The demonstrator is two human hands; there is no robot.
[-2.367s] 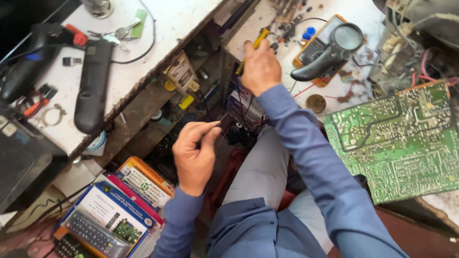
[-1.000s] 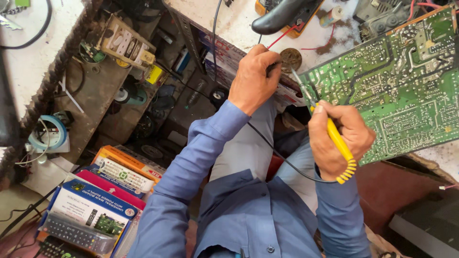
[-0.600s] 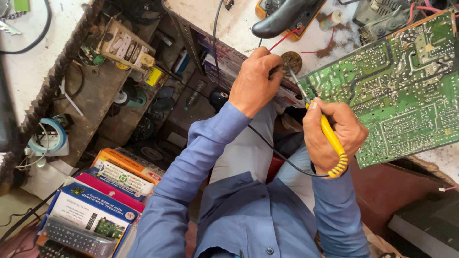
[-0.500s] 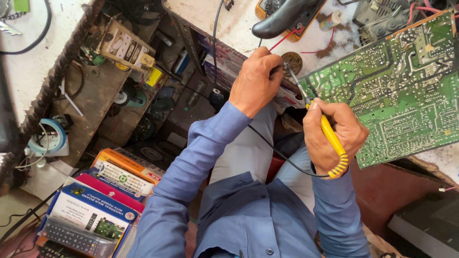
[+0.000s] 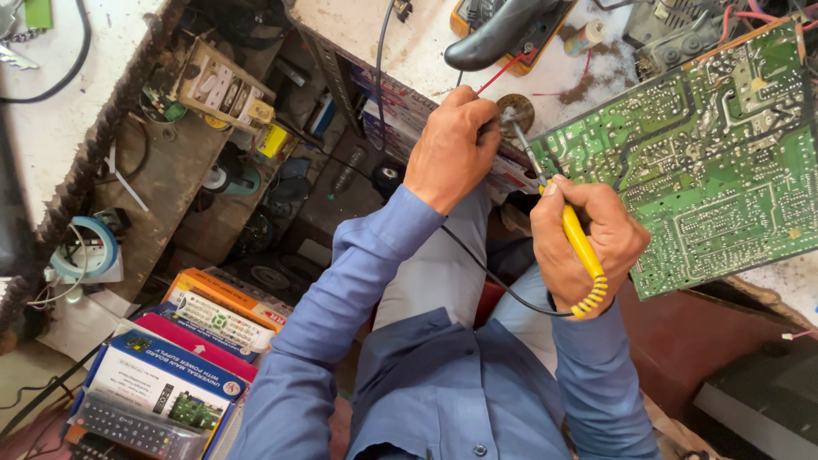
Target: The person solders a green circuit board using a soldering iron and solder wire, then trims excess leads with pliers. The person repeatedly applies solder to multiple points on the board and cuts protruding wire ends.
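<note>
My right hand (image 5: pixel 588 243) grips a yellow-handled soldering iron (image 5: pixel 581 247). Its metal tip slants up-left to a small round tin (image 5: pixel 517 111) on the white bench edge, and a black cord loops from the handle across my lap. My left hand (image 5: pixel 450 149) is curled beside that tin, with its fingertips pinched at the tin's left rim. A large green circuit board (image 5: pixel 707 162) lies solder side up just to the right of both hands. Both of my arms are in blue sleeves.
A black-handled tool (image 5: pixel 503 30) rests on an orange meter at the top of the bench. Open shelves (image 5: pixel 247 162) on the left hold parts, tape rolls and a switch block. Boxed remote controls (image 5: pixel 162 383) are stacked at the lower left. A dark red surface (image 5: pixel 690 332) lies below the board.
Since 2.4 s ago my right hand has left the bench top and now holds the iron, and my left hand rose from my lap to the tin. Over the last second both barely moved.
</note>
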